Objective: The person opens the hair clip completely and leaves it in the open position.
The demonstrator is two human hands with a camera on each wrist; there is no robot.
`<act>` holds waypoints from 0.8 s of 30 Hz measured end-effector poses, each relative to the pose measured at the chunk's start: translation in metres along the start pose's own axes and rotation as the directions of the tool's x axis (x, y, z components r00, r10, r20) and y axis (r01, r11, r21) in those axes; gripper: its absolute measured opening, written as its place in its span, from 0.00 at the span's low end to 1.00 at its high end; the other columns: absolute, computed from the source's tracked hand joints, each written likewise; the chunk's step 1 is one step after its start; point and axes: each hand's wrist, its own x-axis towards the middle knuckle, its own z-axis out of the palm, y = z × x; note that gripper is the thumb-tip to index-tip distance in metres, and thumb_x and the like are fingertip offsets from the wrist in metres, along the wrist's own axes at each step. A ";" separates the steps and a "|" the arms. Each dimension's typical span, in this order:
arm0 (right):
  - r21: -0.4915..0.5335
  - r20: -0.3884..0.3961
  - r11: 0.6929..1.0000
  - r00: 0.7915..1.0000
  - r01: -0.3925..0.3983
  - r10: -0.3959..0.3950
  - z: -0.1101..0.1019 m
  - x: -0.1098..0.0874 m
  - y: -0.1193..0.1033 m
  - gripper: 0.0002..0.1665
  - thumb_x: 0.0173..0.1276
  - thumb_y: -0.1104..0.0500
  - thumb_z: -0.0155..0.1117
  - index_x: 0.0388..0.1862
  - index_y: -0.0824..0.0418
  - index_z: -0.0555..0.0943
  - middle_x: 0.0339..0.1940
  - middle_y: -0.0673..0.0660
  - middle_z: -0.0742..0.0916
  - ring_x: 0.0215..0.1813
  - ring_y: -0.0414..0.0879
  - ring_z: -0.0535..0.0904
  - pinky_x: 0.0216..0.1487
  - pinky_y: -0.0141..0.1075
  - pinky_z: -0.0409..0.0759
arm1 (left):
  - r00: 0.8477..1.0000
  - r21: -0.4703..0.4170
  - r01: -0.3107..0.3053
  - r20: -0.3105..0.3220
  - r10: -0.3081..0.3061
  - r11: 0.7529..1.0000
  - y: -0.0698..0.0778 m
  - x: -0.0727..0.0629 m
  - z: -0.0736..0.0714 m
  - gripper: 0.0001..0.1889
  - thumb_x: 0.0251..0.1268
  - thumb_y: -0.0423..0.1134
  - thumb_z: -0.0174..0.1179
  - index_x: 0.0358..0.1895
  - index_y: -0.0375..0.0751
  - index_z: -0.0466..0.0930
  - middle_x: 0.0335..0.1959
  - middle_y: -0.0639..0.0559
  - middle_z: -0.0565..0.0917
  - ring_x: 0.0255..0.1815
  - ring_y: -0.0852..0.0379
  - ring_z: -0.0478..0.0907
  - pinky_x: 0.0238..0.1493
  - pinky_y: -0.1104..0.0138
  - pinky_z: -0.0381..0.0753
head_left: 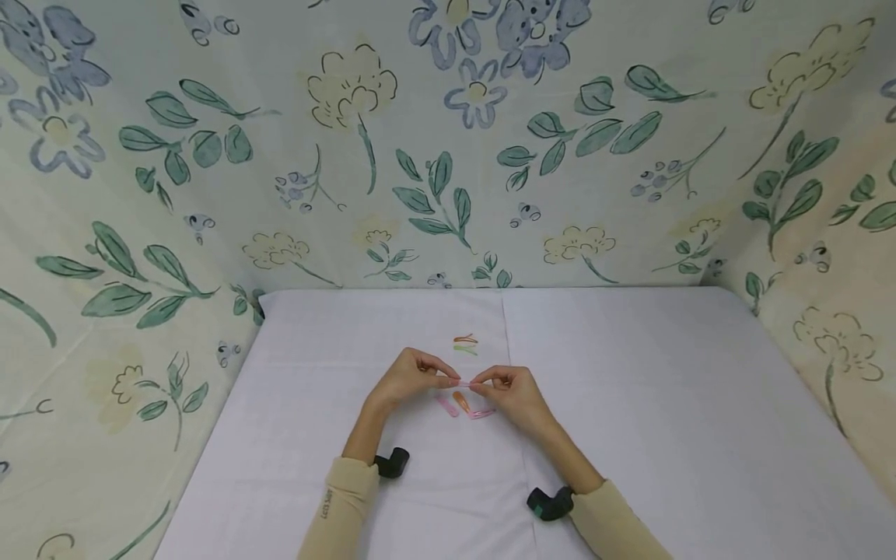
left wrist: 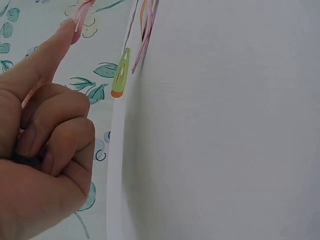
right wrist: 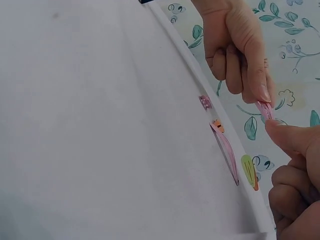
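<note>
Between the fingertips of both hands is a small pink snap hair clip (head_left: 465, 383), held just above the table. My left hand (head_left: 413, 372) pinches one end with thumb and index finger, and my right hand (head_left: 514, 398) pinches the other. The left wrist view shows the left hand (left wrist: 55, 130) with its remaining fingers curled in. Just below the hands lie a pink patterned clip (head_left: 446, 405), an orange clip (head_left: 460, 401) and a pink clip with its arms spread (head_left: 481, 414). Beyond them are a green clip (head_left: 465, 349) and an orange-red clip (head_left: 465, 339).
A white cloth covers the table (head_left: 630, 404), with a crease running front to back right of the clips. Floral fabric (head_left: 434, 155) hangs behind and at both sides. Black devices are on the left wrist (head_left: 393, 463) and right wrist (head_left: 550, 504).
</note>
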 end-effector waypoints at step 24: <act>0.115 -0.118 0.993 0.993 0.040 -0.026 0.006 -0.002 -0.004 0.10 0.66 0.55 0.77 0.40 0.61 0.91 0.16 0.48 0.67 0.20 0.35 0.59 0.22 0.27 0.56 | 0.987 -0.045 -0.141 -0.082 0.137 0.989 -0.003 0.000 0.004 0.07 0.55 0.39 0.79 0.35 0.42 0.94 0.21 0.27 0.76 0.19 0.62 0.60 0.24 0.72 0.61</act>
